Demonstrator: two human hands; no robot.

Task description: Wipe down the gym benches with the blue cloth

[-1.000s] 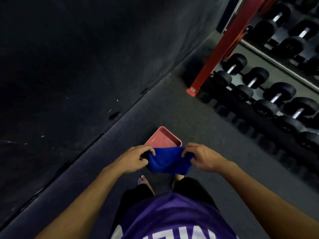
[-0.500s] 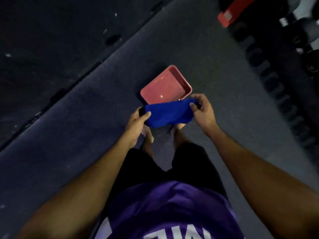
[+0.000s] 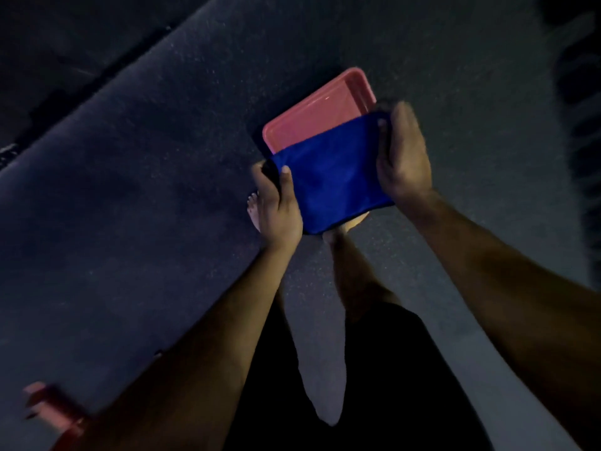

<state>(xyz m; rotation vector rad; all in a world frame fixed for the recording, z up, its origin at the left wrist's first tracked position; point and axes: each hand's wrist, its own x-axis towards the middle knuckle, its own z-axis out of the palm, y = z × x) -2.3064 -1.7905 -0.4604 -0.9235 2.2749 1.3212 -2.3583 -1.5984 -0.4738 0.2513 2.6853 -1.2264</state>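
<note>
The blue cloth (image 3: 331,177) hangs spread between both hands, low over the floor. My left hand (image 3: 276,203) pinches its left edge with the thumb on top. My right hand (image 3: 403,157) grips its right upper corner. Behind the cloth a pink tray (image 3: 312,118) lies on the dark floor, its near part covered by the cloth. No bench can be made out.
The floor is dark speckled rubber (image 3: 162,157). A darker strip (image 3: 65,60) runs diagonally at the upper left. A red blurred object (image 3: 55,408) sits at the lower left corner. My bare feet (image 3: 253,209) stand just below the cloth. Dark shapes (image 3: 579,92) line the right edge.
My view has tipped further down and nearer the floor, so the dumbbell rack has left the frame. Both hands have lowered the cloth towards the pink tray, still holding it.
</note>
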